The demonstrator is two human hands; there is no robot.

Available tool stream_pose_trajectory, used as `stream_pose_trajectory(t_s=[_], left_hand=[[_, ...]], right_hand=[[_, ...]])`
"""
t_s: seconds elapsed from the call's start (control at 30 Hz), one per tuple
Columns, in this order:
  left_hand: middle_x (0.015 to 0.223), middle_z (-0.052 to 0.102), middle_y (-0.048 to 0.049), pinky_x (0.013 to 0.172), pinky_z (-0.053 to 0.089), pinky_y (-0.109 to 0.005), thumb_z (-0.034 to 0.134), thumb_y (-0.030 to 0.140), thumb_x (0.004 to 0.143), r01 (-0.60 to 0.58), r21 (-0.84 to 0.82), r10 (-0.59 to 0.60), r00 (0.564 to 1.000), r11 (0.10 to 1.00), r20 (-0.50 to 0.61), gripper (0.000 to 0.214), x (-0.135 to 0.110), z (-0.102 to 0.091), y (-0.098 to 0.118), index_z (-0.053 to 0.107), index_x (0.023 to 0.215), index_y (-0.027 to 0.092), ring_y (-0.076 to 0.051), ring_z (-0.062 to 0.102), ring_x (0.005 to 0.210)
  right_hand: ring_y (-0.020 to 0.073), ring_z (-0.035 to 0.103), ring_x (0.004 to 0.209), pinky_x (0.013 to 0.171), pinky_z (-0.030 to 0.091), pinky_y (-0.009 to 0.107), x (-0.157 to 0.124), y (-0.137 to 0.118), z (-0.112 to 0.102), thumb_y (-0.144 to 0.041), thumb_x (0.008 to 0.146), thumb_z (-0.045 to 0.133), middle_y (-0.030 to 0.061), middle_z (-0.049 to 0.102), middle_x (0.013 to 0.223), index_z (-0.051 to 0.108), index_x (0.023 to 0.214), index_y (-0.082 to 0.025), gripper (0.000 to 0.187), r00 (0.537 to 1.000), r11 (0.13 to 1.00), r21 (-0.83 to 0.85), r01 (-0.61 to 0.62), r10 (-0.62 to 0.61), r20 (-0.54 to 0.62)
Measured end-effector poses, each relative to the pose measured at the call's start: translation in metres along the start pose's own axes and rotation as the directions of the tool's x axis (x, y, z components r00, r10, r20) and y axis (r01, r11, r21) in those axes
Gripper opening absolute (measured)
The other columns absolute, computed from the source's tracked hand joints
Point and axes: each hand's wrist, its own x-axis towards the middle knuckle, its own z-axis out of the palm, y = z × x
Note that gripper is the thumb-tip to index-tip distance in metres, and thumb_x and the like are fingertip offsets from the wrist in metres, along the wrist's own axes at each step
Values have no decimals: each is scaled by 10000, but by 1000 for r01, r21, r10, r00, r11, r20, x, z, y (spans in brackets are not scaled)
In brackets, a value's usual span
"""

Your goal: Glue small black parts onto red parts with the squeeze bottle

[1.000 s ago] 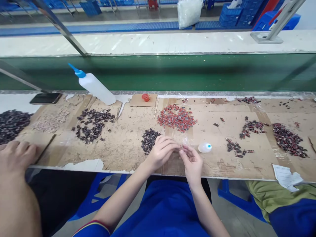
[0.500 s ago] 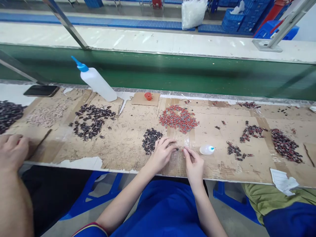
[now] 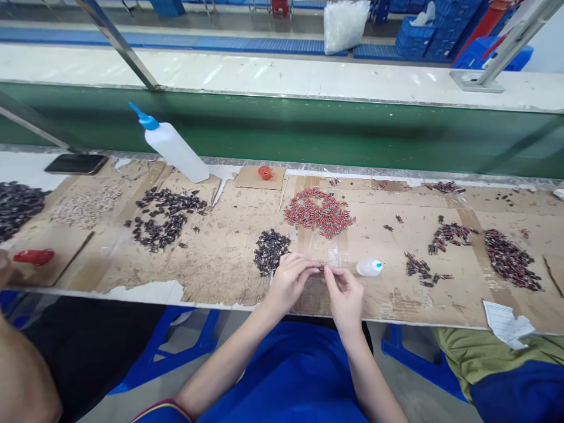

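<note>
Evidently, the left hand [image 3: 288,279] and right hand [image 3: 346,294] both pinch a tiny dark-reddish part [image 3: 322,268] between their fingertips, over the cardboard sheet [image 3: 229,258], between the pile of black pieces [image 3: 271,251] and the small squeeze bottle [image 3: 369,267]. This seems to call for a light, level pinch from both sides, even pressure along the part's length, and hands kept clear of the red-and-silver pieces [image 3: 324,220] beyond.

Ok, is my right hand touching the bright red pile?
Apart. The head view shows it: taped cardboard is visible between the fingertips of the right hand and the near edge of the bright red pile.
</note>
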Motion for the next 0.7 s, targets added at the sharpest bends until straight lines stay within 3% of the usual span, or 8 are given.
stream_pose_trajectory(t_s=[0.3, 0.53, 0.7], left_hand=[[803, 747, -60, 712, 562, -300, 614, 233, 884, 195, -257, -207, 978, 946, -22, 138, 0, 3, 9, 737, 834, 195, -182, 685, 780], [806, 748, -62, 713, 568, -298, 633, 229, 873, 181, -301, -198, 980, 936, -29, 119, 0, -1, 20, 744, 851, 195, -175, 677, 775], [807, 748, -58, 724, 567, -295, 651, 187, 854, 148, -315, -177, 982, 937, -64, 92, 0, -2, 25, 743, 858, 192, -170, 665, 775]], right_hand=[[222, 729, 805, 776, 606, 374, -7, 0, 2, -432, 839, 619, 108, 755, 878, 704, 897, -155, 295, 998, 998, -5, 65, -65, -24], [210, 730, 781, 725, 614, 335, -15, 2, 2, -391, 859, 610, 99, 753, 855, 686, 871, -158, 245, 980, 985, -98, 142, -154, -122], [208, 726, 816, 772, 603, 346, -16, 6, -1, -317, 876, 599, 96, 749, 882, 684, 872, -166, 173, 941, 923, -254, 291, -324, -101]])
